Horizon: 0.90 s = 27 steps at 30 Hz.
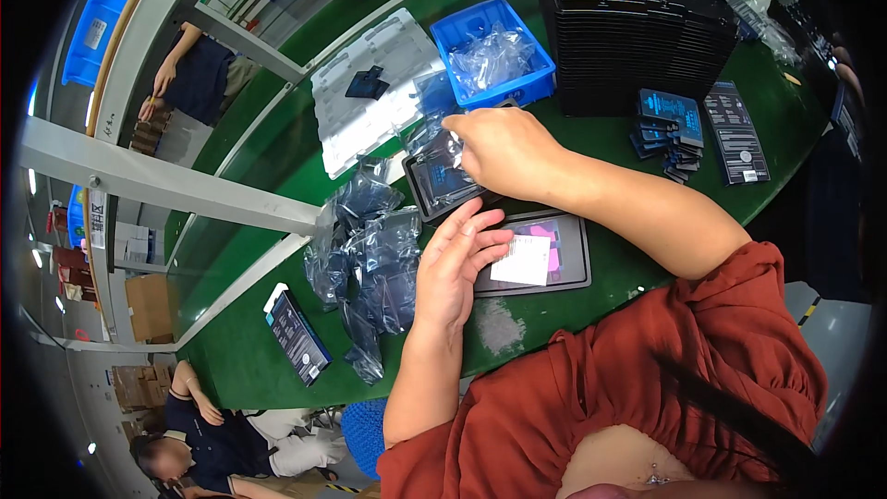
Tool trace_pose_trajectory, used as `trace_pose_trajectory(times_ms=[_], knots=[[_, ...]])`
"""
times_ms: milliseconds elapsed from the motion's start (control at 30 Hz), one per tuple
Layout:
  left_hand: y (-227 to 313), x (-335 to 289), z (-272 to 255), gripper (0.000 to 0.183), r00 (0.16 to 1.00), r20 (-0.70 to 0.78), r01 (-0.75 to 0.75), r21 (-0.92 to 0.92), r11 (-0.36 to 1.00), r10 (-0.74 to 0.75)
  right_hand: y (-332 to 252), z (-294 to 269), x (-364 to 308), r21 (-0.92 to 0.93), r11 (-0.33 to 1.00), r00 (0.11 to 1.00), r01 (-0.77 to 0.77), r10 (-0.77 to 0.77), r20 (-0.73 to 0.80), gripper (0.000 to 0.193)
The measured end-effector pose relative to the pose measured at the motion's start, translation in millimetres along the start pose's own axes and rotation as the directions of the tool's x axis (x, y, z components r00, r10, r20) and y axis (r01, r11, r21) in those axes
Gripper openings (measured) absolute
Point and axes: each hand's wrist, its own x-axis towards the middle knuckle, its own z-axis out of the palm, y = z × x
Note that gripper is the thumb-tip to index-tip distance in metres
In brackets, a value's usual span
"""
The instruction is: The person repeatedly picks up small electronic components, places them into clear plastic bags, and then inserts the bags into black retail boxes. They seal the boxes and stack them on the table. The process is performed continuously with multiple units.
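Note:
My right hand point(506, 150) reaches across to a black tray point(418, 192), its fingers closed on crinkled clear plastic point(431, 140) that looks like a bag. Under the plastic in this tray lies a dark flat piece with blue print point(445, 181). My left hand point(453, 261) is beside the tray's near edge, palm turned inward and fingers stretched apart, holding nothing. By its fingertips, a second dark tray point(575, 279) holds a white paper slip point(523, 261) over a pink-printed piece. What sits beneath my right fingers is partly hidden.
Several bagged dark items point(374, 254) are heaped at left, near a dark package point(297, 337). Behind stand a pale tray point(346, 97), a blue bin point(545, 83) of clear bags and tall stacked black trays point(633, 46). Blue-black cards point(670, 125) lie at right. Other people sit nearby.

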Motion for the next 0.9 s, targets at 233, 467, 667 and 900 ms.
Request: trace_pose_trajectory(times_ms=[233,467,667,900], knots=[[-3,4,-1,0.048,0.998,0.055,0.012,-0.03,0.999,-0.011,14,7,3,-0.042,0.987,0.985,0.152,-0.155,-0.076,0.045],[-7,9,-9,0.05,0.999,0.05,0.007,-0.071,0.997,-0.003,18,3,12,0.176,0.963,0.978,0.206,-0.199,-0.061,0.031],[-12,8,-16,0.042,0.996,0.007,-0.081,-0.338,0.938,0.089,-13,-30,-20,0.393,0.768,0.862,0.507,-0.443,-0.247,0.012],[-1,-3,-11,0.018,0.983,-0.068,-0.181,-0.167,0.969,0.172,-36,-13,-105,0.298,0.624,0.685,0.723,-0.704,-0.189,0.014]])
